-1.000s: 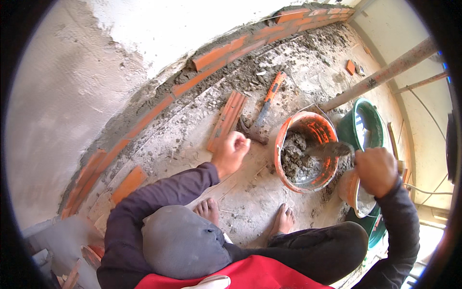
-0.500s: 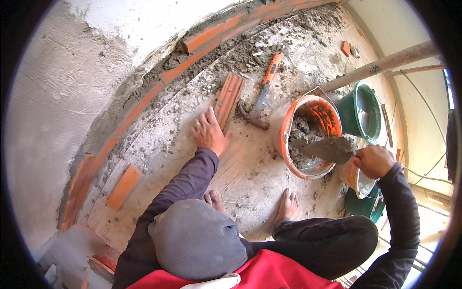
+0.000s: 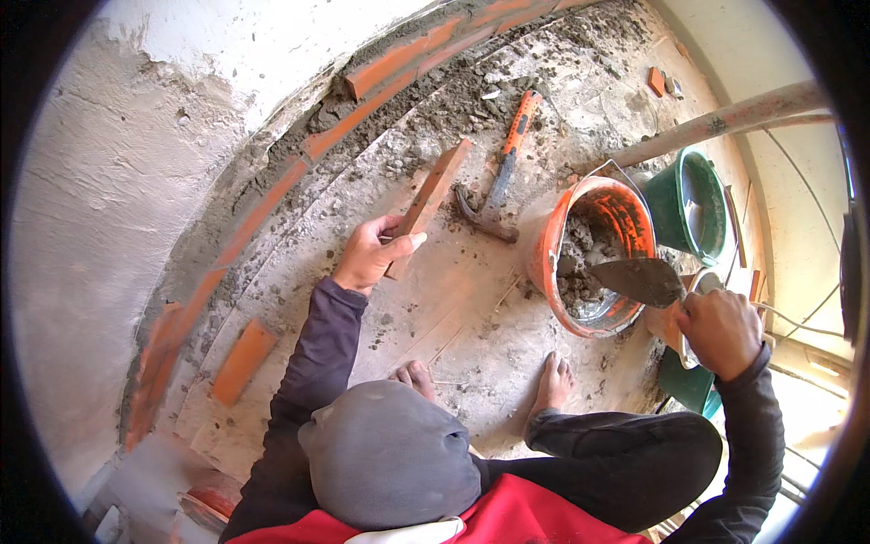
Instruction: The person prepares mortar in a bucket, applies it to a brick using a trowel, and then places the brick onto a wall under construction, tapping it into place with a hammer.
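Between the thumb and fingers of my left hand (image 3: 370,254) is a flat orange brick (image 3: 433,198), tilted on edge above the dusty floor. My right hand (image 3: 723,332) grips the handle of a trowel (image 3: 640,281). The trowel's blade reaches over the rim of an orange bucket (image 3: 549,245), which holds grey mortar (image 3: 589,247). A claw hammer (image 3: 500,181) with an orange and black handle lies on the floor between the brick and the bucket.
Orange bricks set in mortar form a low course (image 3: 263,210) along the wall at left. One loose brick (image 3: 245,361) lies near it. Beyond the orange bucket stand a green bucket (image 3: 675,204) and a slanting pole (image 3: 716,125). My bare feet (image 3: 555,384) are close to the bucket.
My left hand has taken hold of the brick, lifted it off the floor and turned it on edge. My right hand has shifted slightly down and right with the trowel.
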`<state>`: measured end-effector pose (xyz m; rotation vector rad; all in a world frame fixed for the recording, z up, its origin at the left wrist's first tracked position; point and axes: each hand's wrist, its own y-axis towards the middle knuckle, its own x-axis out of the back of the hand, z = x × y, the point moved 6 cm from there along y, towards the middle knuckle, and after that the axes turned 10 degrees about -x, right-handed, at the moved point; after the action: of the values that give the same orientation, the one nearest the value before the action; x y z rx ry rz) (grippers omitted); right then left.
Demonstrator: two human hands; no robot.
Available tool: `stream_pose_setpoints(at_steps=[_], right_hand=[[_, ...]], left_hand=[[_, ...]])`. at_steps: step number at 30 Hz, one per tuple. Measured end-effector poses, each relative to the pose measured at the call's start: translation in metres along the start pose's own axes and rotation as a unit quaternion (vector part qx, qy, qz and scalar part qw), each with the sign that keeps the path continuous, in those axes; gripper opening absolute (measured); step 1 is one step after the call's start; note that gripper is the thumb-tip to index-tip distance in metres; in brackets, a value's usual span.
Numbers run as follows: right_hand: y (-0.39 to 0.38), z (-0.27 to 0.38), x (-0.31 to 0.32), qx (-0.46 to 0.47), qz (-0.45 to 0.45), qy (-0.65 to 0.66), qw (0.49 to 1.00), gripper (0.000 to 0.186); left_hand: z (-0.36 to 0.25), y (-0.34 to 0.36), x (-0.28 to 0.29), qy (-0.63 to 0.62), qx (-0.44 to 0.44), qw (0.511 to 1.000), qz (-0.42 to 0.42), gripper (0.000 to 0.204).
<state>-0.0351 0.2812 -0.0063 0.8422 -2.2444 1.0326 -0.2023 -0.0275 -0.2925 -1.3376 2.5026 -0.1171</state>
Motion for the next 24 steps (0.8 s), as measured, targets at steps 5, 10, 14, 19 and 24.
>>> stream_pose_setpoints(at_steps=[5,10,14,19,24], right_hand=[[0.029,0.018,-0.069,0.024,0.046,-0.015,0.999,0.028],[0.011,-0.027,-0.033,-0.038,0.006,0.081,0.996,0.019],[-0.020,-0.063,-0.043,-0.053,-0.046,0.283,0.956,0.018],[-0.048,-0.042,-0.163,-0.097,-0.151,0.455,0.872,0.029],[-0.040,0.026,-0.248,-0.115,-0.195,0.537,0.812,0.032]], left_hand=[[-0.005,-0.027,-0.021,-0.234,0.062,0.956,0.163,0.066],[-0.050,-0.050,-0.046,-0.259,0.057,0.938,0.222,0.071],[-0.081,-0.049,-0.050,-0.245,0.058,0.940,0.229,0.068],[-0.112,-0.040,-0.069,-0.245,0.052,0.945,0.209,0.067],[-0.123,-0.034,-0.084,-0.215,0.107,0.928,0.284,0.067]])
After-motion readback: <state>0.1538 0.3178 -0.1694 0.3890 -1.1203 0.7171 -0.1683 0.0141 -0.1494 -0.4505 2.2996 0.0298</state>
